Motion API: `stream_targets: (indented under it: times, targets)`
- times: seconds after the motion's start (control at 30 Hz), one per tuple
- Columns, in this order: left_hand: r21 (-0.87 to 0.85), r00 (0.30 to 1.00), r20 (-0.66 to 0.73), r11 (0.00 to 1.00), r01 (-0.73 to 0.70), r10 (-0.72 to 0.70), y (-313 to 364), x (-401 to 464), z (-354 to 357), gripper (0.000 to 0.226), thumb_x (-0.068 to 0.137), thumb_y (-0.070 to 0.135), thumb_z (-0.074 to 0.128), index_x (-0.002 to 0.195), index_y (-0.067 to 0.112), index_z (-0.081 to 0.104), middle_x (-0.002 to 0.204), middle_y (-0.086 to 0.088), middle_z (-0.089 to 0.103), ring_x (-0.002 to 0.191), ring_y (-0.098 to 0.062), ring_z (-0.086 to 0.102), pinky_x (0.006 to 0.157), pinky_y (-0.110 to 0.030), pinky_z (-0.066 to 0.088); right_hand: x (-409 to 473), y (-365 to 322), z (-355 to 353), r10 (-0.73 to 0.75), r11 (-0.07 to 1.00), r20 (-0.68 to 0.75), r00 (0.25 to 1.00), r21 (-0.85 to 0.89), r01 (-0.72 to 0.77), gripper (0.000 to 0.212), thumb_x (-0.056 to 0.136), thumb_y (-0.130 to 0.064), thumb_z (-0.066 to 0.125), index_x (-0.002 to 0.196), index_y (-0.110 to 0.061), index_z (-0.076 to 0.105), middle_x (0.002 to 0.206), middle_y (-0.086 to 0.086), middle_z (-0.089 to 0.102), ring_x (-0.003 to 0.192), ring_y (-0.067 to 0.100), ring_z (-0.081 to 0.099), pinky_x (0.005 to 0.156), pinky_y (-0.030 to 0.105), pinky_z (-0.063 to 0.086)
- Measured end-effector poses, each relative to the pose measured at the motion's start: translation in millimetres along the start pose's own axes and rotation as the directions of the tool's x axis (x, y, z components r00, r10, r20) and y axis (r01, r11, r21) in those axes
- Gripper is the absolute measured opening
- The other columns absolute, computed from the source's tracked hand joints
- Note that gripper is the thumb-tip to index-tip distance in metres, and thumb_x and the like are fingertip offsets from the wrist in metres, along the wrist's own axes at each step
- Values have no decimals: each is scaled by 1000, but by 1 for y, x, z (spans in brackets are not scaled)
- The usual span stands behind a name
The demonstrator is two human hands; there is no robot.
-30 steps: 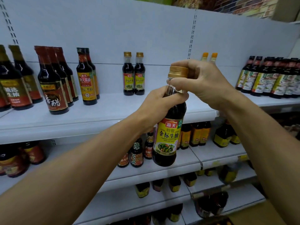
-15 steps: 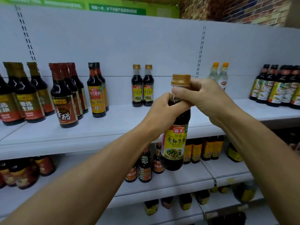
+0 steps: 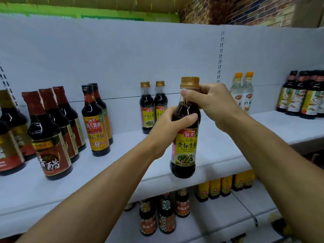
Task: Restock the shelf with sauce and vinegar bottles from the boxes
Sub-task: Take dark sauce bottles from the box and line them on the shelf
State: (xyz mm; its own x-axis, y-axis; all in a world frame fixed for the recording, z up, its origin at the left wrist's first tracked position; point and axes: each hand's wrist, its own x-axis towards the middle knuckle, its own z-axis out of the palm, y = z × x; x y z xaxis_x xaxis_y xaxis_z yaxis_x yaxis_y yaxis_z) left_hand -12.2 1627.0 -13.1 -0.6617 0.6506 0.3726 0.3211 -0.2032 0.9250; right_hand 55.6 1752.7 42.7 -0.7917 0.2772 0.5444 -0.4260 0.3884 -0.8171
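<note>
Both hands wrapped on one dark soy sauce bottle [image 3: 185, 137], held upright in the air in front of the white shelf [image 3: 219, 149], its base hanging just before the shelf's front edge and not resting on it. Left hand [image 3: 168, 130] curled round the bottle's shoulder, thumb across the front above the yellow label. Right hand [image 3: 210, 102] closed on the neck just under the gold cap [image 3: 190, 82], thumb pressed to the front of the neck, fingers behind.

Just beyond the left hand, at the back of the shelf: two gold-capped bottles [image 3: 153, 107] of the same kind, side by side, upright. Behind the right hand, partly hidden by it: two clear bottles [image 3: 242, 92] with orange caps. Farther out past the right hand: a tight group of dark bottles [image 3: 301, 97] with yellow-green labels. Out past the left hand: a pair of orange-labelled bottles [image 3: 95, 121], one behind the other; then a row of red-capped vinegar bottles [image 3: 50, 137]; then larger dark bottles [image 3: 9, 137] at the frame edge. Below the forearms, on the lower shelf [image 3: 219, 213]: small jars [image 3: 164, 214] and a row of yellow-labelled bottles [image 3: 224, 185], blurred.
</note>
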Motion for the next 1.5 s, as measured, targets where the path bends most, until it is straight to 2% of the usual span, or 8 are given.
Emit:
stream_targets:
  times: [0.1,0.3,0.5,0.8,1.03,1.23,1.43,1.5]
  targets:
    - [15,999,29,1000,26,-27,-12,13,-17,50,77,30,74,120,12,57,112,-10,70,103,-24,70,91,-43,57,18,9,9,0,1000,9,1000,10,0,8,87,-17,70,85,-10,71,67,-9,70,65,3,66,60,14,50]
    - [79,993,63,993,92,-97,-40,29,-31,47,80,11,79,121,19,57,109,-4,72,99,-16,70,81,-28,57,47,26,10,3,1000,6,1000,24,-3,7,88,-18,70,83,-14,70,65,-11,70,62,1,66,57,10,47]
    - [164,996,-24,982,92,-89,-46,51,-23,46,76,12,82,115,21,60,105,-1,73,97,-15,71,90,-36,57,69,39,-2,-10,998,24,1000,57,9,7,87,-19,70,87,-12,71,71,-8,71,64,0,67,56,9,48]
    - [99,987,-142,991,93,-79,-64,83,-6,43,80,8,78,118,19,61,106,0,74,97,-13,71,82,-29,56,81,86,-23,112,990,186,976,68,-127,43,83,-27,75,122,-22,57,103,-3,73,89,6,71,69,17,54]
    - [135,987,-140,986,100,-81,-80,103,-16,49,79,-4,73,120,19,60,107,0,73,102,-15,70,88,-31,58,79,138,-13,186,980,210,960,35,-197,35,76,-16,80,108,-20,66,97,-1,73,89,11,71,70,21,56]
    - [126,974,-176,978,168,-145,-104,117,-28,52,80,3,76,125,19,56,112,2,72,104,-10,69,91,-28,55,106,164,-8,186,980,199,962,36,-197,35,77,-14,80,108,-16,66,98,2,74,90,15,71,75,30,59]
    - [300,938,-185,892,338,-293,-126,123,-46,95,61,37,85,143,10,45,125,-6,64,114,-19,63,103,-42,51,149,182,-15,200,979,147,969,15,-205,34,79,-14,78,111,-14,64,102,3,72,93,17,70,75,30,55]
    - [339,924,-190,861,379,-332,-130,123,-48,85,73,28,83,145,8,42,133,-9,58,120,-21,58,105,-41,48,161,189,-14,214,976,144,966,3,-217,35,81,-14,77,113,-13,64,103,3,71,93,15,68,71,27,53]
